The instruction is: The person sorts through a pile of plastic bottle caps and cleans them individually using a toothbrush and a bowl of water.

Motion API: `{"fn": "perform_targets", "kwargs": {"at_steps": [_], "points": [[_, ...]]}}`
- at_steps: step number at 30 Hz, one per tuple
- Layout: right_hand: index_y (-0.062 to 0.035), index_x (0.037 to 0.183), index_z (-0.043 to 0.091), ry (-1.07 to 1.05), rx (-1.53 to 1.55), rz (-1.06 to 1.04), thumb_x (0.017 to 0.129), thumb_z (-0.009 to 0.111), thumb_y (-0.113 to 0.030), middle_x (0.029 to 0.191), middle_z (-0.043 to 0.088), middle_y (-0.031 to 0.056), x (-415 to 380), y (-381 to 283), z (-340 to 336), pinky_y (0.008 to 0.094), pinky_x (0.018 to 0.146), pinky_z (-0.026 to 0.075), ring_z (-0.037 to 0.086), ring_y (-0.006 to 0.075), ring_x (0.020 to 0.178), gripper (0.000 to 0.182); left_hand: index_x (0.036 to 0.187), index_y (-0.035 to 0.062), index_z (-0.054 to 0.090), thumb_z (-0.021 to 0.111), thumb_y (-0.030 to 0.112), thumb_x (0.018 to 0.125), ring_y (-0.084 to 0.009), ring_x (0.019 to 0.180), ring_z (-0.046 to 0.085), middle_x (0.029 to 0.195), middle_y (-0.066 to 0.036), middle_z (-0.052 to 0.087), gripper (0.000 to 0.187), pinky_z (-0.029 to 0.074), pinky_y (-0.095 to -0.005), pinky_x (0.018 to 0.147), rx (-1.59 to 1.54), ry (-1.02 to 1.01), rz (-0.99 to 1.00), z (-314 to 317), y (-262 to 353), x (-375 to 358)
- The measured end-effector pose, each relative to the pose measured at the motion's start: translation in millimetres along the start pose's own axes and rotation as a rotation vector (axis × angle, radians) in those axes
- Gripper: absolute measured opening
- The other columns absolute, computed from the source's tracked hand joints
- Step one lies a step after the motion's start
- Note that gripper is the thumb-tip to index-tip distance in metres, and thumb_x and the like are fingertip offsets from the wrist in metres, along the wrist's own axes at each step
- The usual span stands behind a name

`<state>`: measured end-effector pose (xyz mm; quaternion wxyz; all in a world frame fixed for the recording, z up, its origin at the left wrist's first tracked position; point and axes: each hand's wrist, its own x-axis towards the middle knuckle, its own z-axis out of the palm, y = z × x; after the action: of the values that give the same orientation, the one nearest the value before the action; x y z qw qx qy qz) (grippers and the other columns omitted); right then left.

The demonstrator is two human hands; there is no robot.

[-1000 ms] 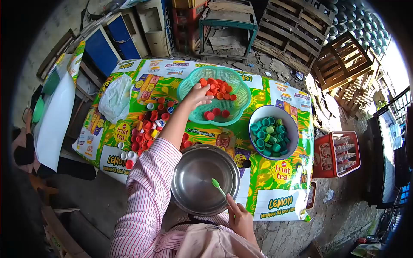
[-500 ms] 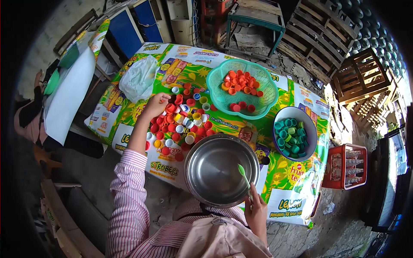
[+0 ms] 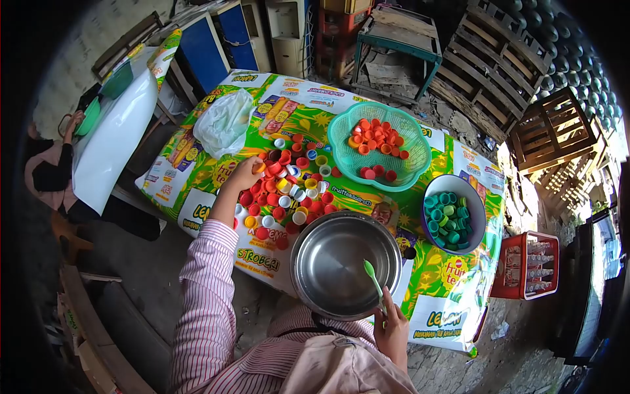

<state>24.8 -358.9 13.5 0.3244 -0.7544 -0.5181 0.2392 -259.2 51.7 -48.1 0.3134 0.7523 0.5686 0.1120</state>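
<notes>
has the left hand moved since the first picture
Yes, the left hand was over the green basket; now it is left of it, at the cap pile's left side.

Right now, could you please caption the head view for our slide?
Left hand at a pile of colorful caps, right hand holding a green-tipped utensil over a metal bowl.

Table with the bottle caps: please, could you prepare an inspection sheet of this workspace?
Surface: printed plastic cover, glossy, wrinkled at edges.
Job's things: loose caps, mixed colours; mesh basket with orange-red caps; bowl with green caps; steel basin.
Clutter: crumpled plastic bag, far left.
Grippers: bare hands; left hand at the loose caps, grip unclear; right hand holds green-headed utensil over basin.
Cables: nothing seen on the table.
Surroundings: red crate right, wooden pallets behind, another person left.
</notes>
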Motion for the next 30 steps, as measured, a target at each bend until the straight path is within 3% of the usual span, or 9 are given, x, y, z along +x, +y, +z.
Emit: {"fn": "perform_targets", "kwargs": {"at_steps": [5,9,11,13,14,17,20,23,30], "points": [[-0.0129,0.130,0.044,0.021,-0.033,0.012,0.079,0.058,-0.003,0.073,0.059,0.0103,-1,-1,-1,0.0340,0.053,0.047,0.058,0.0223,0.057,0.054,0.111,0.0064,0.052,0.068,0.010,0.073,-0.0294,0.103,0.052,0.116,-0.014,0.049,0.042,0.047,-0.0356,0.084,0.054,0.188,0.163,-5,-2,-9],[-0.0086,0.129,0.045,0.010,-0.008,0.008,0.080,0.058,-0.001,0.078,0.060,0.0162,0,0,1,0.0337,0.050,0.044,0.060,0.0256,0.057,0.051,0.109,0.0076,0.054,0.070,0.006,0.070,-0.0258,0.098,0.053,0.109,-0.011,0.048,0.042,0.049,-0.0312,0.079,0.046,0.286,0.349,-24,28,-35],[-0.0132,0.131,0.044,0.042,-0.016,0.007,0.078,0.058,-0.003,0.072,0.058,0.0102,-1,2,4,0.0340,0.053,0.047,0.059,0.0219,0.057,0.055,0.109,0.0052,0.049,0.066,0.000,0.070,-0.0214,0.100,0.054,0.109,-0.010,0.048,0.043,0.049,-0.0298,0.082,-0.034,0.236,0.304,-23,50,-54],[-0.0133,0.131,0.044,0.050,-0.019,0.001,0.078,0.058,-0.003,0.072,0.058,0.0103,0,2,3,0.0342,0.053,0.047,0.058,0.0219,0.057,0.055,0.109,0.0037,0.042,0.062,-0.006,0.071,-0.0168,0.102,0.053,0.107,-0.008,0.049,0.044,0.047,-0.0283,0.086,-0.590,0.126,0.349,-14,65,-71],[-0.0135,0.131,0.044,0.055,-0.021,-0.012,0.078,0.058,-0.003,0.072,0.058,0.0103,1,1,2,0.0345,0.053,0.047,0.058,0.0220,0.057,0.056,0.108,0.0042,0.037,0.060,-0.009,0.070,-0.0149,0.103,0.053,0.106,-0.007,0.049,0.046,0.046,-0.0295,0.088,-0.624,0.067,0.440,-6,76,-83],[-0.0138,0.131,0.044,0.074,-0.026,0.025,0.078,0.059,-0.002,0.073,0.058,0.0104,0,4,2,0.0350,0.052,0.046,0.057,0.0222,0.056,0.056,0.113,0.0054,0.040,0.066,-0.003,0.069,-0.0156,0.102,0.053,0.108,-0.007,0.050,0.052,0.045,-0.0293,0.087,-0.601,-0.066,0.458,24,118,-128],[-0.0125,0.130,0.044,0.151,0.013,0.028,0.079,0.059,-0.002,0.073,0.058,0.0106,0,5,0,0.0348,0.053,0.046,0.057,0.0223,0.055,0.054,0.120,0.0078,0.048,0.076,0.009,0.066,-0.0184,0.094,0.057,0.098,-0.007,0.057,0.061,0.047,-0.0309,0.082,-0.201,-0.137,0.544,61,158,-167],[-0.0117,0.129,0.045,0.178,-0.006,0.065,0.081,0.059,-0.004,0.076,0.059,0.0113,-3,7,-3,0.0346,0.053,0.046,0.058,0.0228,0.057,0.052,0.128,0.0115,0.044,0.075,0.010,0.066,-0.0231,0.093,0.057,0.106,-0.005,0.060,0.070,0.044,-0.0355,0.086,-0.103,-0.106,0.691,113,161,-177],[-0.0120,0.128,0.046,0.200,-0.012,0.067,0.081,0.059,-0.004,0.078,0.061,0.0122,-6,8,-4,0.0339,0.053,0.047,0.061,0.0231,0.058,0.050,0.139,0.0150,0.024,0.073,0.006,0.066,-0.0279,0.097,0.057,0.105,-0.004,0.062,0.089,0.041,-0.0392,0.089,-0.039,-0.197,0.600,154,151,-168]]}}
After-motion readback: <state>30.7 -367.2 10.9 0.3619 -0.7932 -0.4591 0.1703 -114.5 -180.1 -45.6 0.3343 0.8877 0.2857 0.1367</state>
